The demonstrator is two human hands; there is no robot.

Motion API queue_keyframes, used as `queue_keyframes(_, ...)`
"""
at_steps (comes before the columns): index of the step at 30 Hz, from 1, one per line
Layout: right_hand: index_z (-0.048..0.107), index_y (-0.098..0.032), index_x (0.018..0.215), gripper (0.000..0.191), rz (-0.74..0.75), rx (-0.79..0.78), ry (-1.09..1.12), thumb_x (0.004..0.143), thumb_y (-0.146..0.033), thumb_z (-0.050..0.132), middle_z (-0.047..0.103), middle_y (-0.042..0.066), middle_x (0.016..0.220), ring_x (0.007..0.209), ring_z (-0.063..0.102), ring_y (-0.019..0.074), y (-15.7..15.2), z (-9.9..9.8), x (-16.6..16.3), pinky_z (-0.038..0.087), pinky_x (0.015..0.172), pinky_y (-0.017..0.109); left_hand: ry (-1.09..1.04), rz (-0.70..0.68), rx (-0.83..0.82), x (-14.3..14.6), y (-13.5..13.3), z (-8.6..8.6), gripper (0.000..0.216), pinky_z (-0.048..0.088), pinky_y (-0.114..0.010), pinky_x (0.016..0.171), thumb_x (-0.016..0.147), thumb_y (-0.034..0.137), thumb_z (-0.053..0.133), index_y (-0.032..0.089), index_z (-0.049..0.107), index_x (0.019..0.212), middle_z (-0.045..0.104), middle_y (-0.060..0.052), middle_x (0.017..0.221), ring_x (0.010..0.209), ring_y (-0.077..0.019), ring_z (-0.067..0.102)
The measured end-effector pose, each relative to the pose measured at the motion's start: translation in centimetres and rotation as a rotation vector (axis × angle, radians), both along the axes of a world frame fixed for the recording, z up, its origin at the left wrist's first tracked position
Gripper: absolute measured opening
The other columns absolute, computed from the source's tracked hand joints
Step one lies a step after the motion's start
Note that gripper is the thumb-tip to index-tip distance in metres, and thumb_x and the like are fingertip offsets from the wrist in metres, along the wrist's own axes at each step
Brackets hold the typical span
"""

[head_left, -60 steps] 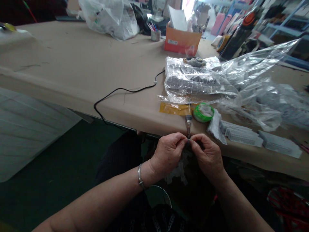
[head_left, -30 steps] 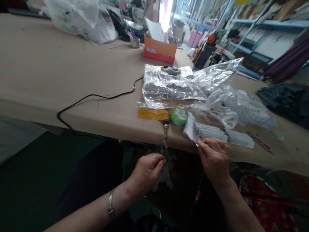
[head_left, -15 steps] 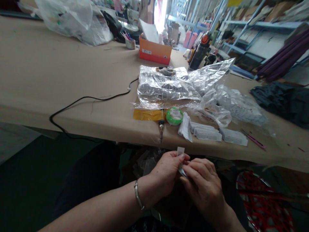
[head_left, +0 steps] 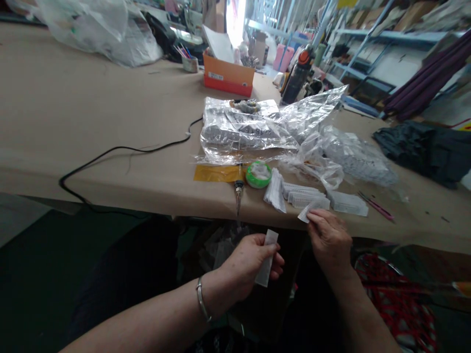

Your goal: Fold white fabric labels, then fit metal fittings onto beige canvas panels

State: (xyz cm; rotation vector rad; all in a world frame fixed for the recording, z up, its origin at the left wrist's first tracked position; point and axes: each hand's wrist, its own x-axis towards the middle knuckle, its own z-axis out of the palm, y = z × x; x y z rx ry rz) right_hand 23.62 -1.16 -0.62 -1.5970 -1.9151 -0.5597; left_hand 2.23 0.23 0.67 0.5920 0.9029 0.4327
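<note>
Left hand (head_left: 246,261): pinches one white rectangular strip (head_left: 263,274) (thin, flat). Right hand (head_left: 330,239): pinches one white slip (head_left: 304,213). Beyond the right hand: three white label stacks (head_left: 305,196). Beyond the left: one metal-tipped soldering iron (head_left: 239,190).

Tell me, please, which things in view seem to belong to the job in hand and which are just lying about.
Likely in the job: the white strip in the left hand; the white slip in the right hand; the stacked slips near it; perhaps the soldering-iron-like tool.

Apparently lying about: the orange box; the pen pot; the dark bottle.
</note>
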Motion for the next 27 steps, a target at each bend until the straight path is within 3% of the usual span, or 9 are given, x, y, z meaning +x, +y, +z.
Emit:
queue_keyframes(4, 0.065, -0.018, 0.094, 0.011, 0.073, 0.064, 0.222, 0.085, -0.014, 0.06, 0.068, 0.008, 0.098, 0.095, 0.064, 0.0224, -0.8, 1.0, -0.7, 0.05, 0.086, 0.04, -0.032, 0.022, -0.083, 0.1, 0.2, 0.5, 0.012, 0.049, -0.026, 0.055, 0.086, 0.02, 0.052, 0.009, 0.058, 0.089, 0.065, -0.007, 0.071, 0.053, -0.0125, 0.06)
queue_keyframes(9, 0.064, -0.017, 0.098, 0.019, 0.514, -0.084, 0.168, 0.084, -0.006, 0.059, 0.067, 0.01, 0.105, 0.114, 0.057, 0.0265, -3.4, 1.7, -4.8, 0.046, 0.094, 0.046, -0.218, 0.056, -0.144, -0.1, 0.3, 1.6, 0.009, 0.047, -0.025, 0.053, 0.078, 0.012, 0.056, 0.007, 0.063, 0.08, 0.062, -0.006, 0.066, 0.051, -0.0116, 0.057)
queue_keyframes(11, 0.064, -0.015, 0.097, 0.017, 0.591, -0.153, 0.098, 0.086, -0.006, 0.056, 0.068, 0.011, 0.105, 0.115, 0.056, 0.026, -4.1, 1.4, -6.0, 0.043, 0.097, 0.047, -0.288, 0.119, -0.145, -0.2, 0.3, 1.7, 0.005, 0.044, -0.022, 0.053, 0.071, 0.008, 0.06, 0.006, 0.064, 0.074, 0.06, -0.005, 0.065, 0.052, -0.0099, 0.056)
queue_keyframes(16, 0.063, -0.013, 0.097, 0.016, 0.635, -0.211, 0.062, 0.088, -0.005, 0.052, 0.068, 0.013, 0.105, 0.118, 0.054, 0.0255, -4.3, 0.5, -6.4, 0.042, 0.101, 0.048, -0.315, 0.127, -0.181, -0.5, 0.2, 1.8, 0.007, 0.041, -0.022, 0.05, 0.068, 0.012, 0.06, 0.005, 0.063, 0.068, 0.058, -0.005, 0.061, 0.05, -0.0107, 0.055)
queue_keyframes(23, 0.065, -0.013, 0.095, 0.015, 0.654, -0.222, 0.06, 0.09, -0.008, 0.052, 0.069, 0.011, 0.104, 0.119, 0.055, 0.0239, -4.4, 0.8, -6.7, 0.043, 0.102, 0.044, -0.342, 0.111, -0.197, -0.4, 0.2, 1.6, 0.012, 0.038, -0.021, 0.047, 0.077, 0.016, 0.057, 0.008, 0.061, 0.068, 0.056, -0.003, 0.058, 0.046, -0.0093, 0.051)
queue_keyframes(27, 0.061, -0.014, 0.109, 0.022, 0.618, -0.239, 0.117, 0.088, -0.009, 0.054, 0.068, 0.01, 0.106, 0.118, 0.054, 0.0225, -4.5, 0.9, -6.4, 0.046, 0.101, 0.042, -0.279, 0.115, -0.166, -0.4, 0.1, 1.2, 0.012, 0.04, -0.019, 0.049, 0.082, 0.012, 0.055, 0.007, 0.062, 0.074, 0.059, -0.004, 0.063, 0.05, -0.0084, 0.054)
